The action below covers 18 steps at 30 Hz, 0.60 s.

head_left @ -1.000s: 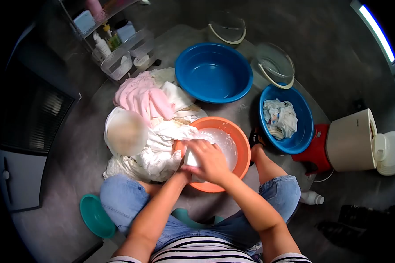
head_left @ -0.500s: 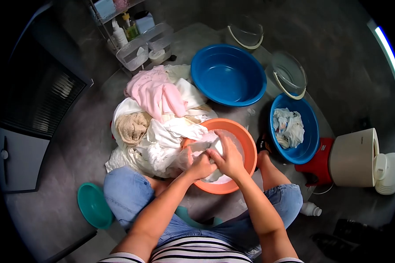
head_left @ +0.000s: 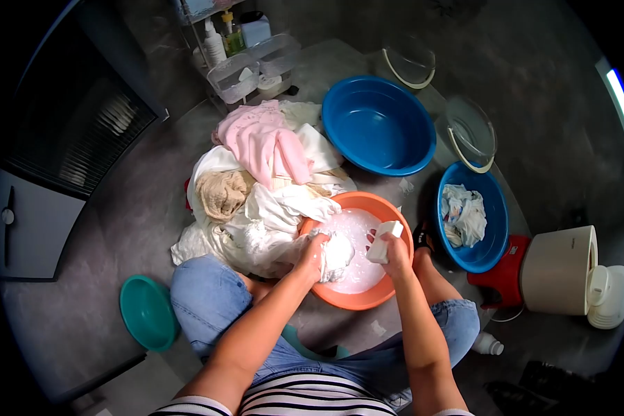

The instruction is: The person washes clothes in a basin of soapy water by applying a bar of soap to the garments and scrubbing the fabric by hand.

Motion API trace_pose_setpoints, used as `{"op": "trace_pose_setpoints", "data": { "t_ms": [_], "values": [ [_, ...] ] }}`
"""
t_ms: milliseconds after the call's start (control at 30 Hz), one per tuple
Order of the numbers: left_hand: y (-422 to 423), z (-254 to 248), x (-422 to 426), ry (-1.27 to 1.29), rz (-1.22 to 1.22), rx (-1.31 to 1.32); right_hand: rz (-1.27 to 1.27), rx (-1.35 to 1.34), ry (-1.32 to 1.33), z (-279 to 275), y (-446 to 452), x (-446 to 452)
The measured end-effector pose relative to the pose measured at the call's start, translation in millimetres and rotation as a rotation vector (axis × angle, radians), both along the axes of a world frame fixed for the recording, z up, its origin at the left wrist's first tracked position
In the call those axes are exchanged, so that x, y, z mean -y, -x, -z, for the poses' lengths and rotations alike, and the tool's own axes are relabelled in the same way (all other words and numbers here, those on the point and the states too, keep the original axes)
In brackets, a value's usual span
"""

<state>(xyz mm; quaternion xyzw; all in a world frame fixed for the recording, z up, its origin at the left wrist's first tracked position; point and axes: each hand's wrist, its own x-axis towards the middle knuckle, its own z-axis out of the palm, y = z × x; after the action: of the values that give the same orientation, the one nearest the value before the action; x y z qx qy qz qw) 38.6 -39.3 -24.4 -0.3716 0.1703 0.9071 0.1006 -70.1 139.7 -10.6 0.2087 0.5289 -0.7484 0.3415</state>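
Note:
Between my knees stands an orange basin with foamy, milky water in it. My left hand is closed around a bunched wet white cloth at the basin's left side. A white bar of soap is gripped in my right hand over the basin's right side. The two hands are apart. Just left of the basin, a heap of white laundry reaches its rim, with a pink garment on top and a beige cloth in it.
Beyond the orange basin sits a large blue basin. A smaller blue basin at the right holds white clothes. Clear buckets, a red-and-cream appliance, a green basin, a white bottle and a shelf with bottles surround me.
My hands were together over the basin, pressing the white soap and cloth. Now they have separated: the right moved rightward with the soap, the left leftward with the cloth. The view has shifted slightly.

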Motion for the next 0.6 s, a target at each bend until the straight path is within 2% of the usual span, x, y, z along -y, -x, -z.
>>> {"op": "trace_pose_setpoints", "data": {
  "t_ms": [33,100,200,300,367,400,500,533,600],
  "values": [
    [-4,5,-1,-0.015,-0.005,0.064,0.043,0.056,0.045,0,1,-2],
    [-10,19,-4,-0.017,-0.055,0.117,-0.031,0.15,0.077,0,5,2],
    [-15,35,-7,0.037,-0.077,0.147,-0.282,0.037,0.003,-22,12,36],
    [-14,70,-4,0.144,-0.173,0.172,-0.453,0.014,0.15,-36,26,91],
    [-15,61,0,0.19,-0.161,0.21,-0.407,-0.076,0.117,-34,27,115],
    [-14,35,2,0.173,-0.153,0.24,-0.381,-0.121,0.1,-30,27,121],
    [-10,25,7,0.048,-0.187,0.19,-0.503,-0.45,-0.319,6,21,100],
    [-8,27,6,-0.008,-0.206,0.151,-0.491,-0.435,-0.343,11,13,83],
    [0,-22,8,-0.077,-0.252,-0.011,-0.434,-0.297,-0.383,37,-10,38]
  ]
}}
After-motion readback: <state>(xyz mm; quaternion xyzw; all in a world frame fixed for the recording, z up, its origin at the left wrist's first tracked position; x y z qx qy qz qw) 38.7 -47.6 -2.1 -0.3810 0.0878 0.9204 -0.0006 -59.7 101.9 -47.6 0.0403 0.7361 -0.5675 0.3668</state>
